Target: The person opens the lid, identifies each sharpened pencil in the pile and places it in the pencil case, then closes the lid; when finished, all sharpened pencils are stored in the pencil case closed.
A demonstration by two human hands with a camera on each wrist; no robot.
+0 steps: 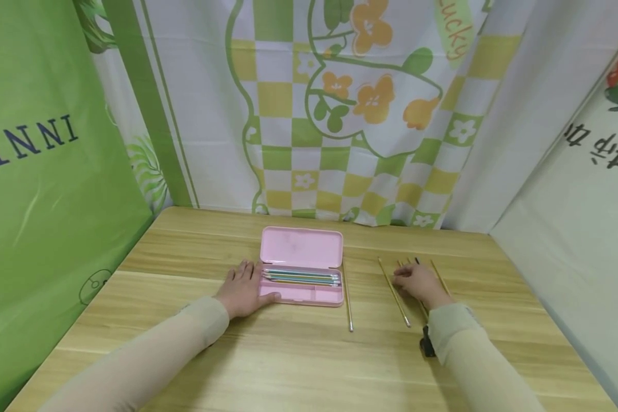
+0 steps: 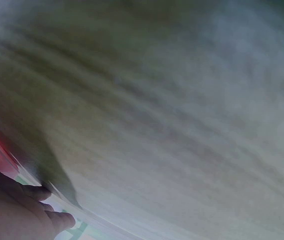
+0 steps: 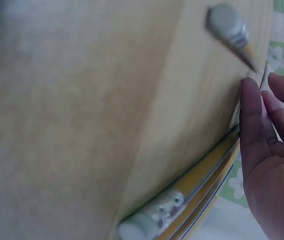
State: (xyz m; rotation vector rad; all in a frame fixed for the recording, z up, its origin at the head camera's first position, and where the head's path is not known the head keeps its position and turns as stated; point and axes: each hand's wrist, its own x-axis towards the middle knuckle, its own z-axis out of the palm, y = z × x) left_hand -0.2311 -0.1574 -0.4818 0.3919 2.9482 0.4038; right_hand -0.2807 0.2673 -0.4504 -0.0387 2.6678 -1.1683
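Observation:
An open pink pencil case (image 1: 301,249) lies on the table with several pencils (image 1: 301,277) in its rear compartment. My left hand (image 1: 242,292) rests spread at the case's left side, thumb along its front edge. Part of this hand (image 2: 19,210) shows beside the pink case in the left wrist view. My right hand (image 1: 419,283) is low over loose yellow pencils to the right, thumb and fingers bent close together. In the right wrist view, a pencil (image 3: 196,185) with a whitish eraser end runs up to the right hand (image 3: 276,150); I cannot tell whether the fingers grip it.
A single pencil (image 1: 348,297) lies along the case's right side. Another pencil (image 1: 393,292) slants left of my right hand, and one more (image 1: 440,277) lies beyond it. A small black object (image 1: 427,343) sits by the right cuff. Curtains (image 1: 309,114) border the wooden table (image 1: 298,360).

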